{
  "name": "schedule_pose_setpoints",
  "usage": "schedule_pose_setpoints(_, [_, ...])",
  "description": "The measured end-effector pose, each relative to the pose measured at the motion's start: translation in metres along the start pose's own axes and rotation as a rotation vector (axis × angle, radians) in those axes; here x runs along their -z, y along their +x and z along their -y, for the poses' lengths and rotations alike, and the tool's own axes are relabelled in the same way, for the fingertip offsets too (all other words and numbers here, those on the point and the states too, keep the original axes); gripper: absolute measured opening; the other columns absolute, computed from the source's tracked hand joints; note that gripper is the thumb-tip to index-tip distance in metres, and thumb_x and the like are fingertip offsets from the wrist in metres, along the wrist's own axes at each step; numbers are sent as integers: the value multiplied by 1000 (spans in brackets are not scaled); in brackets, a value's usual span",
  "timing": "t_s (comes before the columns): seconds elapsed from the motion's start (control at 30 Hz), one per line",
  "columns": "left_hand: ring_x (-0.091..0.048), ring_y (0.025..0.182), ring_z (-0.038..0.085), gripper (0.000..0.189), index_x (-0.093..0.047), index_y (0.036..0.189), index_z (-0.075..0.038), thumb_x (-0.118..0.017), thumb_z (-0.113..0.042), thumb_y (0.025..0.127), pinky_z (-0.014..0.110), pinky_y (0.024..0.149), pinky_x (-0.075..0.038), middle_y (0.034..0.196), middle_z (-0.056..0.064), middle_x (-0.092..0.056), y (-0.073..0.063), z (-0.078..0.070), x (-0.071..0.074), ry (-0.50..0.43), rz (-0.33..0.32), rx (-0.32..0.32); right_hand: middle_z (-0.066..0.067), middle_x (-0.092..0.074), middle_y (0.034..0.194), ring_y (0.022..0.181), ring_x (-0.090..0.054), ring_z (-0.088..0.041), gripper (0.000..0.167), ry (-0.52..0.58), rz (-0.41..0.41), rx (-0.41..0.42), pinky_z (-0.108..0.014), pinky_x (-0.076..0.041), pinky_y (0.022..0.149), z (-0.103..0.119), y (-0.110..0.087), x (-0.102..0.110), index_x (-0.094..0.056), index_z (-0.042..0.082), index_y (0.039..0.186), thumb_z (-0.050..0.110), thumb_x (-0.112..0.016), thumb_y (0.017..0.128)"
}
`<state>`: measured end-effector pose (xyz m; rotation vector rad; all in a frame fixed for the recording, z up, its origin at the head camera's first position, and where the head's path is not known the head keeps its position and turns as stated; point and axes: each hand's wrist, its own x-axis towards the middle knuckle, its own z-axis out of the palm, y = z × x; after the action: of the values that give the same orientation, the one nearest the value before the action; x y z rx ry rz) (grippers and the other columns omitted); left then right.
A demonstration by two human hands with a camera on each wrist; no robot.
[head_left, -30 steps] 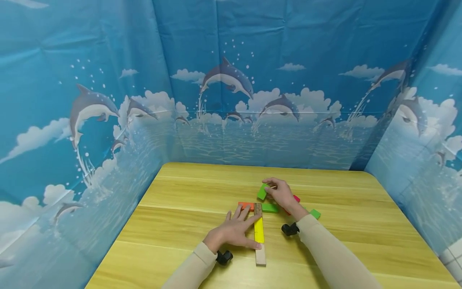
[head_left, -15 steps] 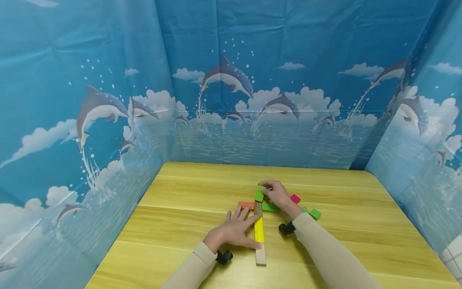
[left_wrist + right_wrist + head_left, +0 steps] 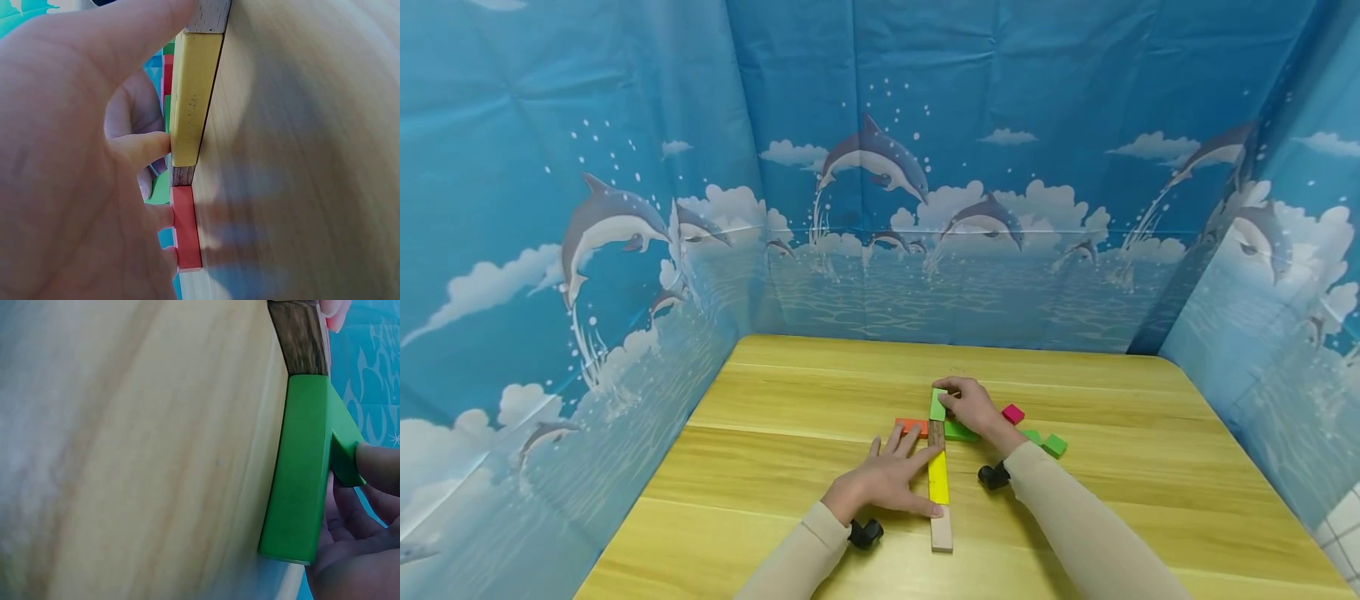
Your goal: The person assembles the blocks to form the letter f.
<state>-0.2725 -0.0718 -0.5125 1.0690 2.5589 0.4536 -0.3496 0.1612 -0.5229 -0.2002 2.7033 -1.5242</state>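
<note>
Wooden blocks lie in a cross: a dark brown block (image 3: 936, 433) at the crossing, an orange-red block (image 3: 905, 423) to its left, a long green block (image 3: 959, 432) to its right. Below it run a yellow block (image 3: 938, 482) and a pale block (image 3: 942, 535). My left hand (image 3: 883, 482) rests spread over them, thumb on the pale block, index finger near the brown-yellow joint, other fingertips at the orange-red block. My right hand (image 3: 972, 407) pinches a smaller green block (image 3: 937, 406) at the brown block's far end. In the right wrist view, the thumb presses this held block (image 3: 345, 450).
A pink-red block (image 3: 1013, 413) and two small green blocks, one of them a cube (image 3: 1055, 446), lie right of the cross, near the right forearm. The yellowish wooden table (image 3: 760, 392) is surrounded by a blue dolphin-print curtain (image 3: 880, 275).
My right hand has moved slightly left and nearer with the small green block. The block has straightened from a tilt into line with the brown one. The left hand has stayed put.
</note>
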Motion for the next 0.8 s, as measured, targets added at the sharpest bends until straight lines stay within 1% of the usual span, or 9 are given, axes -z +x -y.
schedule_pose_setpoints(0.2, [12,152,35,97,-13,162,-41,-57,-79,84,68,115,-5,169,8,4,0,1,1,-7,8,-5,-10,-64,112,83,-63,-21,33,-28,12,-1,-36,-55,70,1,-2,0,-63,7,135,13,-61,103])
schedule_pose_setpoints(0.27, [12,152,34,97,-13,162,-41,-56,-79,84,68,115,-4,169,8,5,0,1,1,-8,8,-5,-11,-64,116,86,-64,-21,35,-33,21,-6,-36,-55,71,2,-2,0,-63,8,136,14,-62,102])
schedule_pose_setpoints(0.33, [13,152,34,97,-14,162,-41,-56,-79,84,68,115,-4,169,8,5,0,2,1,-9,8,-2,-13,-62,123,89,-63,-21,36,-33,31,-2,-36,-55,73,2,-3,0,-62,9,137,13,-63,101])
schedule_pose_setpoints(0.4, [12,152,34,97,-14,162,-41,-56,-79,84,68,115,-4,169,8,4,0,2,1,-12,7,-1,-15,-58,127,89,-62,-21,37,-34,39,4,-36,-54,73,2,-4,-1,-62,9,138,13,-64,101])
schedule_pose_setpoints(0.5, [12,152,34,97,-14,162,-40,-56,-79,84,69,115,-4,169,8,4,0,3,1,-19,6,-1,-16,-54,130,87,-60,-22,38,-37,42,13,-36,-53,72,2,-4,-2,-62,8,138,12,-64,100])
schedule_pose_setpoints(0.67, [13,152,34,97,-14,162,-40,-57,-79,84,68,115,-4,169,8,4,1,3,0,-16,2,-5,-16,-54,128,92,-56,-24,40,-72,52,32,-35,-50,72,0,-3,-2,-60,6,139,11,-65,100])
schedule_pose_setpoints(0.8, [13,152,34,98,-15,162,-40,-57,-79,83,68,115,-4,169,8,5,1,3,0,-12,1,-9,-14,-57,123,87,-53,-24,42,-97,65,42,-35,-47,70,-2,-2,-3,-60,6,140,12,-66,99])
